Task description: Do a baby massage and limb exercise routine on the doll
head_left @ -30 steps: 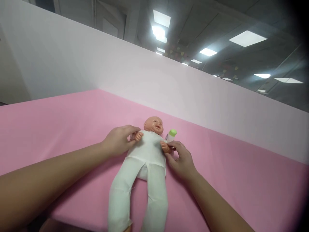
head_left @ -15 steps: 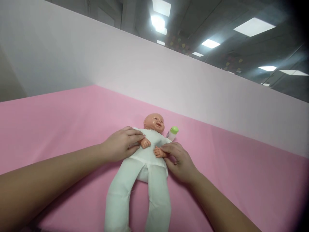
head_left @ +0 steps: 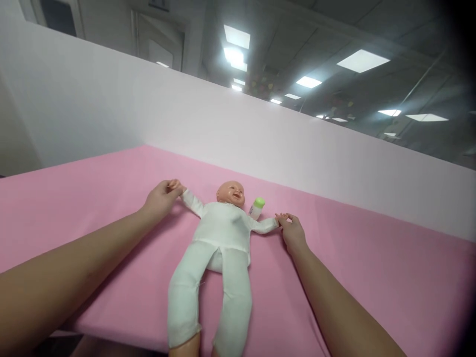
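Doll (head_left: 219, 233) lies face-up on pink tabletop (head_left: 372, 267), head far, legs toward person, long axis running away from camera. Left hand (head_left: 160, 198) pinches 1 doll fist, right hand (head_left: 292, 230) pinches other; arms spread sideways. Green-capped bottle (head_left: 256, 207) beside doll's head.

Looks like an office or studio floor with a staged setup in it, not somebody's home. Overhead there's a dark open ceiling (head_left: 282, 34) with rows of flat rectangular light panels (head_left: 362, 60), the kind you get in commercial spaces. A door (head_left: 158, 44) shows at the back, behind a plain white partition wall (head_left: 230, 124). The partition boxes in a table covered with a smooth pink sheet (head_left: 364, 277). Some small colourful bits hang in the far background, too blurry to make out.
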`<control>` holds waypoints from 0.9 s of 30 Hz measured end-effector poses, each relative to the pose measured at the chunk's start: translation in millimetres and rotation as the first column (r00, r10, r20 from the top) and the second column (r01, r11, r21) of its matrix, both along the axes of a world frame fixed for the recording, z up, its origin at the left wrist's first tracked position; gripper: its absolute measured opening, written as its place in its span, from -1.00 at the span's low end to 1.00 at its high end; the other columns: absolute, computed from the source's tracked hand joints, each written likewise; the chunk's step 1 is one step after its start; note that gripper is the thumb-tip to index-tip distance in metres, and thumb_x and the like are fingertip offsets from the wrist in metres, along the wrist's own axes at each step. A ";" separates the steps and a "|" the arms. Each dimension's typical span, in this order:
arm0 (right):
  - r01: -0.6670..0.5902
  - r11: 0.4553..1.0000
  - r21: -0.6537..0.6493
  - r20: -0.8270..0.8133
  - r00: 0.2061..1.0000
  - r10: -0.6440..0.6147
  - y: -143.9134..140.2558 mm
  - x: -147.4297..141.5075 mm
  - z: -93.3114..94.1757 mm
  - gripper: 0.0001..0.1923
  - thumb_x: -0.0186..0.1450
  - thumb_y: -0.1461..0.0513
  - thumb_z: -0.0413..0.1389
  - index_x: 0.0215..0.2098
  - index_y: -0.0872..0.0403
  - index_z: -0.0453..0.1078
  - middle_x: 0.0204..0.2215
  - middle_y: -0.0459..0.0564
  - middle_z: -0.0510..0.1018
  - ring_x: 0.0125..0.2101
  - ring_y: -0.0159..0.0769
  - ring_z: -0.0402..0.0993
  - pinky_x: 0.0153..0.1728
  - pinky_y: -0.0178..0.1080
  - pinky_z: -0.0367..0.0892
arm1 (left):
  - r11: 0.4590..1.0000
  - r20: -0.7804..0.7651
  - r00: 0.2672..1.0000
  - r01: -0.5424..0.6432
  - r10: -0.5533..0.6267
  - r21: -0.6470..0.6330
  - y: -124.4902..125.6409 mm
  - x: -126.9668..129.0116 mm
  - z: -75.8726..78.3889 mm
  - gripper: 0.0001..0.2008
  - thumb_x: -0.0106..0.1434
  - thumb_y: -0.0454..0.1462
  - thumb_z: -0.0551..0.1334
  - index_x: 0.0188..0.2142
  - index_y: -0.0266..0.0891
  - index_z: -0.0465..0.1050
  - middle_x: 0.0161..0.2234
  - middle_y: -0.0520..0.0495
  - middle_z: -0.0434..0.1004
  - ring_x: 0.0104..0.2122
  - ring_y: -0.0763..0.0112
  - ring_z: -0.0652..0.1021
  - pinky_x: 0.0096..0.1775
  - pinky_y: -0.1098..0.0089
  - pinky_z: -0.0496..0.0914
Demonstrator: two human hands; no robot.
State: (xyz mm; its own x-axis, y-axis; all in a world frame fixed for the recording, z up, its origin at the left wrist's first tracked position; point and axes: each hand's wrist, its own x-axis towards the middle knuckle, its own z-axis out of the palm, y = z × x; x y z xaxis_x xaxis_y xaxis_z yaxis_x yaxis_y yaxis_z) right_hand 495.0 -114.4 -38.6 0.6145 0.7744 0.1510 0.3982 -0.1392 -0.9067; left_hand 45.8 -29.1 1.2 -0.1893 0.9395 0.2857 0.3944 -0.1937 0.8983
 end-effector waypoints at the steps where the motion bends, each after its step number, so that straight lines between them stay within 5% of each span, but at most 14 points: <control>1: 0.027 0.998 -0.058 0.059 0.998 -0.023 0.9 4.3 0.0 -0.37 0.25 -0.13 0.24 0.15 0.04 0.42 0.00 0.14 0.65 -0.04 0.02 0.60 -0.06 -0.08 0.46 | 0.998 -0.004 0.998 -0.056 0.055 -0.042 8.2 -8.2 -2.5 -0.59 0.21 -0.03 0.31 -0.02 -0.17 0.51 -0.14 -0.13 0.65 -0.19 0.12 0.62 -0.20 0.22 0.48; 6: 0.001 0.971 -0.238 0.311 0.948 0.075 -6.0 9.2 7.2 -0.45 0.31 -0.11 0.16 0.12 0.03 0.47 0.06 0.16 0.62 0.02 0.02 0.56 -0.03 -0.10 0.40 | 0.989 -0.206 0.971 -0.136 0.119 -0.066 23.2 -30.8 -7.9 -0.50 0.21 -0.12 0.27 0.13 -0.20 0.48 0.09 -0.25 0.60 -0.03 -0.03 0.61 -0.03 0.07 0.46; 12: 0.008 0.950 -0.313 0.329 0.939 0.101 -16.7 13.5 15.3 -0.62 0.31 -0.03 0.16 -0.04 0.02 0.52 -0.09 0.13 0.65 -0.10 0.01 0.58 -0.18 -0.12 0.41 | 0.990 -0.472 0.871 -0.130 0.137 0.047 -6.4 -12.7 8.6 -0.61 0.31 -0.15 0.17 0.05 -0.24 0.55 0.12 -0.33 0.57 0.13 -0.12 0.53 0.13 -0.01 0.39; 16: 0.010 0.949 -0.316 0.348 0.931 0.107 -16.3 19.3 13.8 -0.60 0.33 -0.04 0.14 -0.02 0.03 0.51 -0.13 0.14 0.65 -0.13 0.02 0.58 -0.21 -0.12 0.39 | 0.989 -0.526 0.848 0.011 0.069 0.147 -49.6 4.7 40.7 -0.62 0.35 -0.13 0.14 0.06 -0.20 0.54 0.15 -0.25 0.53 0.05 0.02 0.58 0.06 0.12 0.46; 20: 0.003 0.950 -0.311 0.336 0.936 0.107 -11.4 24.6 8.7 -0.54 0.33 -0.08 0.15 0.02 0.04 0.51 -0.12 0.15 0.64 -0.12 0.02 0.57 -0.18 -0.12 0.37 | 0.984 -0.533 0.846 0.101 -0.006 0.149 -134.0 14.3 57.7 -0.59 0.37 -0.01 0.20 0.10 -0.09 0.51 -0.07 -0.11 0.62 -0.20 0.17 0.62 -0.15 0.20 0.52; 23: -0.006 0.954 -0.301 0.327 0.939 0.110 -8.2 28.2 5.6 -0.53 0.33 -0.09 0.16 0.03 0.03 0.51 -0.09 0.15 0.64 -0.12 0.02 0.57 -0.18 -0.12 0.36 | 0.948 -0.555 0.826 0.246 -0.096 0.203 -209.3 11.0 34.5 -0.54 0.37 -0.03 0.22 0.23 0.05 0.41 -0.07 -0.09 0.59 -0.32 0.22 0.58 -0.24 0.17 0.53; 27: -0.017 0.956 -0.292 0.305 0.946 0.110 -8.4 29.0 6.9 -0.49 0.32 -0.10 0.17 0.08 0.03 0.49 -0.05 0.16 0.63 -0.08 0.04 0.56 -0.17 -0.12 0.37 | 0.894 -0.477 0.843 0.388 -0.247 0.222 -277.6 2.2 -29.7 -0.20 0.28 0.03 0.20 0.48 0.25 0.04 0.12 -0.21 0.54 -0.22 -0.04 0.63 -0.19 -0.06 0.58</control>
